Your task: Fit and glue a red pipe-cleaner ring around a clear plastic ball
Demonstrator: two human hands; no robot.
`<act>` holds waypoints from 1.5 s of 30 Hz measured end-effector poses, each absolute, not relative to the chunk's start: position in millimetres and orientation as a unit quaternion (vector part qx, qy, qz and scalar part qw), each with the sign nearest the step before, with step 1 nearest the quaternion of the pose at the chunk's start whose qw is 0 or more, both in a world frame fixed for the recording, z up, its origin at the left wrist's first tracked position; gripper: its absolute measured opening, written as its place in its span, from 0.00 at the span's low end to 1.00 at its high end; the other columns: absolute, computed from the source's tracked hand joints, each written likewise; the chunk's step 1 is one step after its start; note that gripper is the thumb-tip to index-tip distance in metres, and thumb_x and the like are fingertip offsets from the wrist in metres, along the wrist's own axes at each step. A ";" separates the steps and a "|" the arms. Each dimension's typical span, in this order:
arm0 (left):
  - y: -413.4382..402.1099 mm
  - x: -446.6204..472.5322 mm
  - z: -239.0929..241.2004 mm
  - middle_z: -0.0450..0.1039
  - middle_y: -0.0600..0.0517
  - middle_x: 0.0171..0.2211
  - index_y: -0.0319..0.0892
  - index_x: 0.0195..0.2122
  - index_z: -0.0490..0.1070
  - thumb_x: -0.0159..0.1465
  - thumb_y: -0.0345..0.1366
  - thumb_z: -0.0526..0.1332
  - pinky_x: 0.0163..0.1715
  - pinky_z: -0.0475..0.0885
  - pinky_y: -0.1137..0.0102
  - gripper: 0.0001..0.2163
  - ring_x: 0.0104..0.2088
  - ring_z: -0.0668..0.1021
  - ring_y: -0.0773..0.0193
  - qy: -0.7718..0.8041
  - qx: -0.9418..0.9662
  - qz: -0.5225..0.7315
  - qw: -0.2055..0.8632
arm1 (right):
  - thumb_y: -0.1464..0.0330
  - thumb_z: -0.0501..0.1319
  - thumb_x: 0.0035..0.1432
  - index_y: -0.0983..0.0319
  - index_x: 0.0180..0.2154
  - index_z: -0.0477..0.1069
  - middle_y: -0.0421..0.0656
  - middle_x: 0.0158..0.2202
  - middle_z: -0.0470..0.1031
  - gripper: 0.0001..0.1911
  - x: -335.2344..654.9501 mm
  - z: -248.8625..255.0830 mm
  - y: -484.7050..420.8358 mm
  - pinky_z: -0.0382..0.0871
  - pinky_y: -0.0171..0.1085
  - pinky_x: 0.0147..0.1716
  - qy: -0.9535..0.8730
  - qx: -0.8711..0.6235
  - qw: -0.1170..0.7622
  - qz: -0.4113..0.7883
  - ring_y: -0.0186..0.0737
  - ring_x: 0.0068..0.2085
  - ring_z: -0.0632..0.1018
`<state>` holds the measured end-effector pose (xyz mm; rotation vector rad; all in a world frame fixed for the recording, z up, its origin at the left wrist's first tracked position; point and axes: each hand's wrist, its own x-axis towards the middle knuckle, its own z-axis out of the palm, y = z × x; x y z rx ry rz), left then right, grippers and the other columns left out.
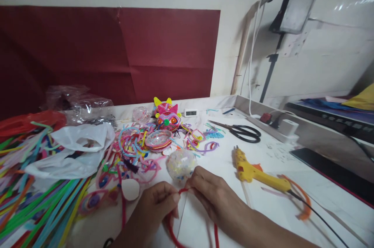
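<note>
My left hand [156,205] and my right hand [209,191] are both pinched on a red pipe cleaner [182,191], which bends in a loop down toward me between them. Just beyond my fingertips sits a clear ball [181,164] filled with coloured bits. A white paper disc [130,189] lies left of my left hand.
Bundles of coloured pipe cleaners [26,193] and a white plastic bag [74,150] lie at left. Cut curled pieces [137,150] and small colourful masks [168,117] are at the middle back. Black scissors [244,132] and a yellow glue gun [257,171] lie at right, near a power strip [277,127].
</note>
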<state>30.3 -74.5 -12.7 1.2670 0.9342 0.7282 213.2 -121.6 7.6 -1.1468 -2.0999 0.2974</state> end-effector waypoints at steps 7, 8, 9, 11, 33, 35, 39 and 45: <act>-73.1 28.6 -10.6 0.70 0.56 0.13 0.41 0.22 0.66 0.46 0.50 0.70 0.16 0.57 0.75 0.19 0.13 0.67 0.72 0.409 0.545 0.306 0.665 | 0.75 0.49 0.67 0.62 0.36 0.69 0.45 0.34 0.69 0.11 214.5 6.7 -120.0 0.67 0.34 0.33 -0.815 -0.435 0.366 0.113 0.38 0.34 0.73; -72.8 28.3 -10.8 0.71 0.56 0.14 0.41 0.22 0.66 0.46 0.50 0.70 0.16 0.57 0.75 0.19 0.13 0.68 0.72 0.406 0.544 0.305 0.668 | 0.75 0.49 0.67 0.62 0.36 0.69 0.45 0.34 0.69 0.11 214.5 6.6 -120.0 0.67 0.34 0.33 -0.816 -0.433 0.368 0.110 0.38 0.34 0.72; -72.5 27.9 -11.1 0.71 0.56 0.14 0.41 0.22 0.66 0.46 0.50 0.71 0.16 0.57 0.75 0.19 0.13 0.68 0.72 0.405 0.544 0.304 0.669 | 0.75 0.49 0.66 0.62 0.36 0.69 0.44 0.33 0.69 0.11 214.6 6.5 -120.1 0.67 0.34 0.32 -0.817 -0.432 0.367 0.107 0.38 0.34 0.72; -71.6 27.3 -11.9 0.72 0.56 0.14 0.41 0.23 0.67 0.46 0.50 0.71 0.16 0.58 0.75 0.19 0.13 0.68 0.72 0.403 0.546 0.303 0.669 | 0.75 0.49 0.67 0.61 0.36 0.69 0.44 0.33 0.70 0.11 214.4 6.5 -120.4 0.67 0.33 0.32 -0.817 -0.432 0.368 0.102 0.37 0.34 0.72; -70.0 23.4 -10.1 0.73 0.56 0.16 0.42 0.33 0.68 0.50 0.52 0.69 0.18 0.62 0.75 0.20 0.15 0.70 0.71 0.351 0.594 0.275 0.670 | 0.76 0.50 0.66 0.62 0.37 0.70 0.44 0.34 0.70 0.11 214.6 5.9 -121.3 0.66 0.33 0.33 -0.818 -0.438 0.352 0.121 0.38 0.35 0.73; -69.9 23.7 -13.0 0.73 0.56 0.16 0.41 0.33 0.68 0.50 0.52 0.69 0.17 0.62 0.75 0.20 0.15 0.69 0.71 0.349 0.590 0.281 0.671 | 0.76 0.50 0.66 0.62 0.37 0.70 0.44 0.34 0.70 0.11 214.8 4.9 -120.9 0.66 0.33 0.33 -0.819 -0.438 0.351 0.124 0.38 0.34 0.73; -68.6 24.3 -21.9 0.74 0.55 0.15 0.42 0.33 0.68 0.50 0.53 0.69 0.14 0.60 0.75 0.21 0.12 0.67 0.71 0.328 0.584 0.285 0.686 | 0.78 0.51 0.65 0.62 0.37 0.70 0.44 0.34 0.69 0.11 215.1 2.8 -120.1 0.66 0.33 0.33 -0.820 -0.432 0.354 0.123 0.38 0.34 0.73; -68.8 23.6 -21.0 0.75 0.54 0.16 0.42 0.34 0.67 0.52 0.53 0.67 0.14 0.59 0.76 0.20 0.12 0.69 0.71 0.326 0.608 0.268 0.673 | 0.78 0.50 0.65 0.62 0.37 0.69 0.43 0.34 0.69 0.11 215.5 0.8 -119.9 0.66 0.33 0.33 -0.823 -0.427 0.354 0.123 0.37 0.34 0.72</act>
